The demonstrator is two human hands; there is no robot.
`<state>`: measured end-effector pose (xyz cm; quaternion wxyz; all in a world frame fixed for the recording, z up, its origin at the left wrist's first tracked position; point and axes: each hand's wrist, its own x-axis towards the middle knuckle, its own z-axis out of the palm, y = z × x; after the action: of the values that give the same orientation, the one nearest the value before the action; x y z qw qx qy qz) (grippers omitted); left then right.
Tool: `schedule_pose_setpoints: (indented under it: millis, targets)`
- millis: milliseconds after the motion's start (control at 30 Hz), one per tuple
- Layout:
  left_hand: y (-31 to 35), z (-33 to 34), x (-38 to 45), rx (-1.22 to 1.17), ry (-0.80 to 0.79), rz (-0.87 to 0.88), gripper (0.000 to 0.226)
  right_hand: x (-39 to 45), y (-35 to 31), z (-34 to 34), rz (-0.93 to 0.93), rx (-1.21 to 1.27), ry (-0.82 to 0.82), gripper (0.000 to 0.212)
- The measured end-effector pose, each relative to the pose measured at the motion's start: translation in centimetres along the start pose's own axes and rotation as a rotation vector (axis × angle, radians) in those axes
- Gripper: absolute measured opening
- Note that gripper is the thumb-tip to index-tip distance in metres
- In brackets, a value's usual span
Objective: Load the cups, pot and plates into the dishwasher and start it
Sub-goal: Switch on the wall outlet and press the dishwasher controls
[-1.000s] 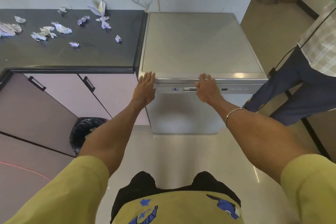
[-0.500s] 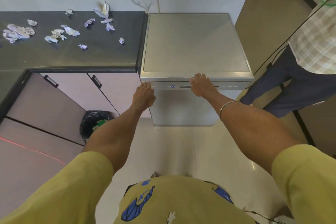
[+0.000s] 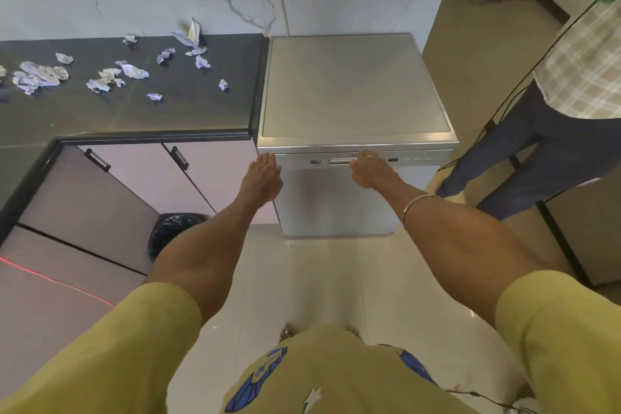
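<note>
Beside black counter [image 3: 134,114], both hands flat, holding nothing: left hand [image 3: 263,177], right hand [image 3: 369,170] on dishwasher [image 3: 353,84].

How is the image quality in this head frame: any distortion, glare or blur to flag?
Head view: wide-angle bending bows the countertop edge and cabinets; soft sheen on the dishwasher top and floor tiles, nothing blown out; left hand and right hand at the control panel look reasonably sharp; panel markings too small to read.

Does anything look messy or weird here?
Yes. Crumpled paper scraps lie scattered over the dark countertop left of the dishwasher, like litter nobody binned. The dishwasher door looks closed, and no cups, pot or plates show anywhere.
</note>
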<state>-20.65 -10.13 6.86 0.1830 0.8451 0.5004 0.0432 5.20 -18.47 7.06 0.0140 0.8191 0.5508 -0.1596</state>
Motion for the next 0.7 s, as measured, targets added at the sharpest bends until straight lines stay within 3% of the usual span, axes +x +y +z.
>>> schedule_pose_setpoints:
  millis: [700]
  targets:
    - [-0.6, -0.6, -1.1, 0.018, 0.003, 0.031, 0.044, -1.3, -0.7, -0.6, -0.022, 0.016, 0.05, 0.054]
